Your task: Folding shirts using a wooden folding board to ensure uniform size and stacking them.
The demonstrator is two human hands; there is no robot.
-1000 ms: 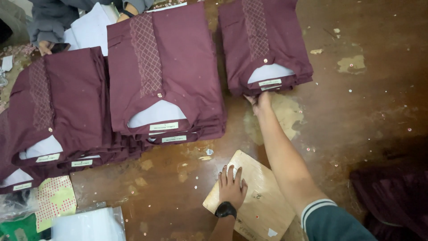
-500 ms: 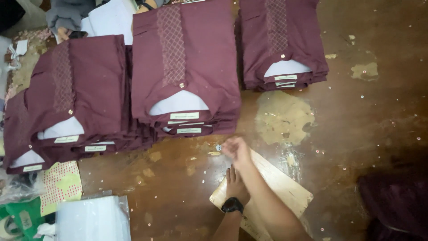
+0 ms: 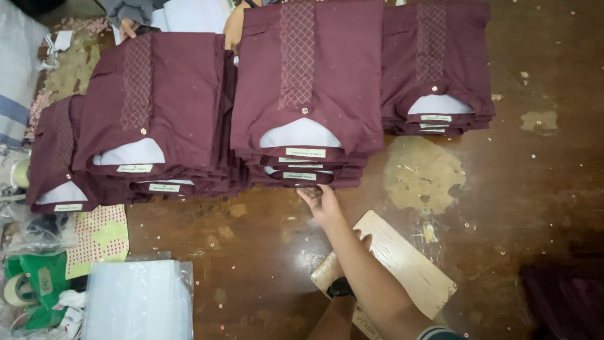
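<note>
Head view: right hand [image 3: 322, 200] touches middle shirt stack [image 3: 306, 94].

One view only — a head-worn camera looking almost straight down from above onto a brown wooden table [image 3: 516, 208]. It sits fairly high, so the frame takes in the stacks of folded maroon shirts [image 3: 308, 101] across the top edge and the person's own forearms rising from the bottom edge, the right hand [image 3: 322, 200] near mid-frame — no second view shares the scene
</note>
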